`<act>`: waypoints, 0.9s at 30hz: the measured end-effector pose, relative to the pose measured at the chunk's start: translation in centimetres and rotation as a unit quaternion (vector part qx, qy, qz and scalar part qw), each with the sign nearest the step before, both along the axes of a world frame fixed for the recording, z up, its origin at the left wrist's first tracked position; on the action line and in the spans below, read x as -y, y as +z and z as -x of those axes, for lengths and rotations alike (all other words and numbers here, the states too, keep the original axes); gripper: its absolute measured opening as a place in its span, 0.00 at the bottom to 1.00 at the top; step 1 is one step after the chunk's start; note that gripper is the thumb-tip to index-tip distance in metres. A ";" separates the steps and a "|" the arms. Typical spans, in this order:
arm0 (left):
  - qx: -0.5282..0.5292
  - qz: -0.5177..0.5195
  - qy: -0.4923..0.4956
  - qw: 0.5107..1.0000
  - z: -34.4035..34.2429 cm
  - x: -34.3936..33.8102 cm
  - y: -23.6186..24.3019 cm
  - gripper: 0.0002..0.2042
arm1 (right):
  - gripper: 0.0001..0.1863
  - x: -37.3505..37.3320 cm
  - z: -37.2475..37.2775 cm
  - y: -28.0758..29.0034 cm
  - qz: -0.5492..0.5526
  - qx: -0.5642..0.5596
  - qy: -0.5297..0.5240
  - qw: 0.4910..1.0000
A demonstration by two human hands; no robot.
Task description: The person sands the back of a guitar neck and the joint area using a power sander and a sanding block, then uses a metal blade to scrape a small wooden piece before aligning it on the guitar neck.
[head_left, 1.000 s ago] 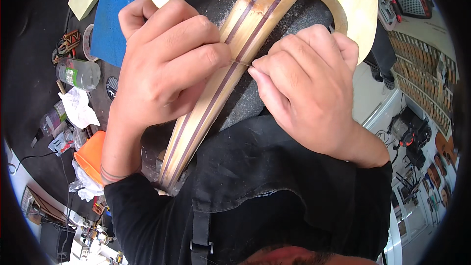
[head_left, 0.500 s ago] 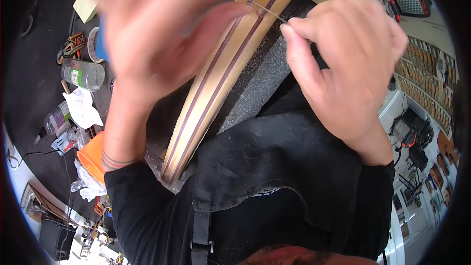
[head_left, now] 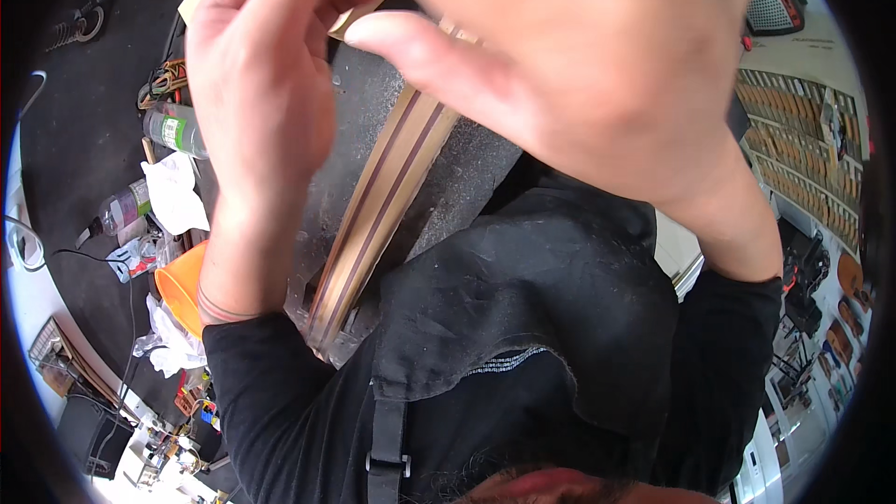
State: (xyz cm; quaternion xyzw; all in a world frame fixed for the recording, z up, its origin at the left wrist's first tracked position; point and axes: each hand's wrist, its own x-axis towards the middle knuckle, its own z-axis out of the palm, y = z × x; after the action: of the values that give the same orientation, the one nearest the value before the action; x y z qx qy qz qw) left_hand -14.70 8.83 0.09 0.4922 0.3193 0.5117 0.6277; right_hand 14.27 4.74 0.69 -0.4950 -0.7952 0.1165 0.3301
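Observation:
My left hand (head_left: 261,75) is raised at the upper left, fingers curled near the top edge; what they hold, if anything, is hidden. My right hand (head_left: 579,65) is large and blurred at the top, close beside the left, with its thumb stretched leftward and its fingers out of sight. Below them lies a long tapered pale wooden neck (head_left: 378,205) with dark stripes, slanting down toward my black apron (head_left: 504,280). Its upper end and most of the wooden body are hidden behind my hands. A dusty dark surface (head_left: 467,187) shows beside the neck.
On the dark bench at left are plastic bottles (head_left: 173,128), white crumpled paper (head_left: 173,191), an orange container (head_left: 182,285) and cables. A wall rack of wooden-handled tools (head_left: 798,135) is at right, below a grey mesh-fronted device (head_left: 775,5).
Both hands have risen from the neck, the right moving up, leftward and closer to the camera. The thin strand seen between them earlier is no longer visible.

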 end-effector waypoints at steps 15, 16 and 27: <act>-0.501 -0.614 -0.058 0.607 -4.3 -0.4 -0.1 0.15 | 0.13 3.3 2.8 -2.5 -0.144 0.181 -0.065 0.971; -0.502 -0.619 -0.060 0.601 -4.2 -0.5 -0.2 0.16 | 0.13 3.2 2.6 -2.8 -0.138 0.178 -0.070 0.972; -0.398 -0.663 0.007 0.634 -3.9 -2.9 -5.2 0.11 | 0.13 2.3 3.0 -4.3 -0.118 0.180 -0.082 0.973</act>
State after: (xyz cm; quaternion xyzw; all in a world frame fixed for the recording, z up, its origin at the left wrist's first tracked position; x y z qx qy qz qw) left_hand -10.81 11.73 -5.08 0.9296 0.1165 0.3447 -0.0589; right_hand 11.27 2.44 -3.65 -0.5292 -0.8061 -0.0970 0.2465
